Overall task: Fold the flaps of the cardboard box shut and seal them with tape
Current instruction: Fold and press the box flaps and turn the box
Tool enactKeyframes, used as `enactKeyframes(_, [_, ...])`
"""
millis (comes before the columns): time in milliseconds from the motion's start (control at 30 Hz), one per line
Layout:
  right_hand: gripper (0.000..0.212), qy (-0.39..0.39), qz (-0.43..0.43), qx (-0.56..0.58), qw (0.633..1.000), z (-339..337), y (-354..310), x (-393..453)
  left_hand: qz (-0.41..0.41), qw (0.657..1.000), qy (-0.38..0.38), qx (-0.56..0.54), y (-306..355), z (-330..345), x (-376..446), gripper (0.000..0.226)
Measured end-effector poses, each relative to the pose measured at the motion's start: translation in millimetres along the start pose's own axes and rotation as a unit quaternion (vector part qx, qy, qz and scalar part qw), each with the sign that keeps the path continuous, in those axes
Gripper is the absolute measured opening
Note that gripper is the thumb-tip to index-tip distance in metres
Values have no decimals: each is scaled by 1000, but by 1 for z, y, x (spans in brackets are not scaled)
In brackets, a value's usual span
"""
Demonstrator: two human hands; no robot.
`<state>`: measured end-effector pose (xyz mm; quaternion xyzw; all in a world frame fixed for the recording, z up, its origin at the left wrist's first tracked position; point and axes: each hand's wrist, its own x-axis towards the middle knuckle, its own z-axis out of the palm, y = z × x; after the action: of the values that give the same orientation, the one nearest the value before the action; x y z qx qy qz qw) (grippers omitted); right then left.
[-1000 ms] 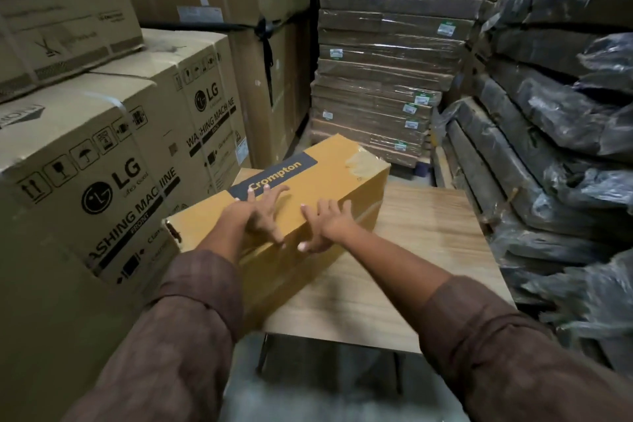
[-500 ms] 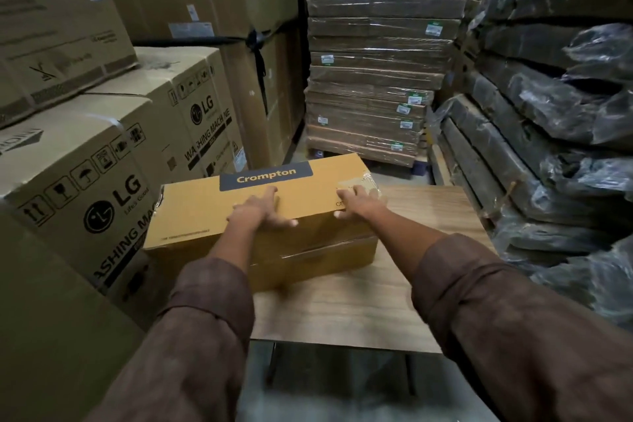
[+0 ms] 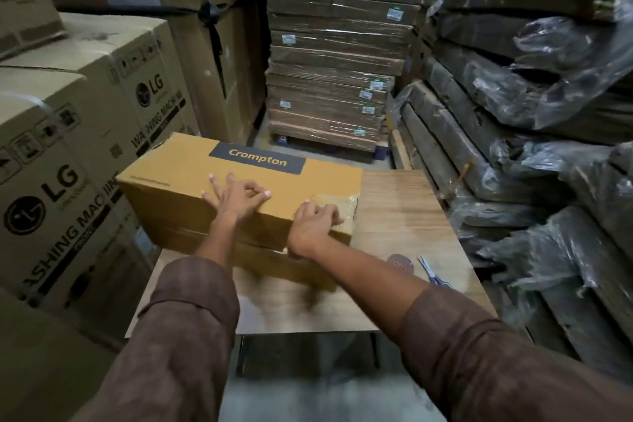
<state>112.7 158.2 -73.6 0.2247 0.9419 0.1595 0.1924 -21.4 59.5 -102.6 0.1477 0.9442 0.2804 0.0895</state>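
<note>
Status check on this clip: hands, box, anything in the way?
Both hands on the Crompton box: left hand on its top edge, right hand by the taped end. Box flat on the table. Scissors beside right forearm, nothing blocking.

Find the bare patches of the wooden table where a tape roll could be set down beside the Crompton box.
Bare wood lies right of the Crompton box, out to the table edge, and along the near edge under the forearms. The near-right corner is crowded: a tape roll and scissors. LG cartons hem in the left side.

Yellow-brown cardboard box (image 3: 178, 178), dark label (image 3: 257, 159), wood-grain table (image 3: 404, 216), brown sleeves (image 3: 496, 363)
</note>
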Motion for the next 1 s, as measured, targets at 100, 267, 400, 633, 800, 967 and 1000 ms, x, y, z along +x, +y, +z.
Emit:
enactKeyframes(100, [59, 17, -5, 1, 1000, -8, -19, -13, -26, 998, 52, -38, 23, 1, -5, 51])
enactKeyframes(267, [26, 31, -30, 247, 968, -33, 19, 12, -154, 963, 156, -159, 52, 28, -39, 84])
enactKeyframes(400, [36, 80, 18, 281, 956, -24, 82, 46, -197, 937, 178, -225, 69, 54, -64, 87])
enactKeyframes(633, [92, -5, 30, 376, 926, 24, 117, 77, -137, 948, 178, -224, 56, 64, -60, 82])
enactKeyframes(800, [94, -10, 67, 343, 937, 27, 108, 68, -88, 971, 150, -165, 43, 50, -42, 77])
enactKeyframes(967, [124, -51, 98, 346, 932, 31, 87, 41, -66, 974, 216, 1, 36, 43, -18, 58])
enactKeyframes(1000, [136, -62, 94, 345, 932, 29, 85, 34, -57, 974, 217, 11, 35, 44, -15, 50])
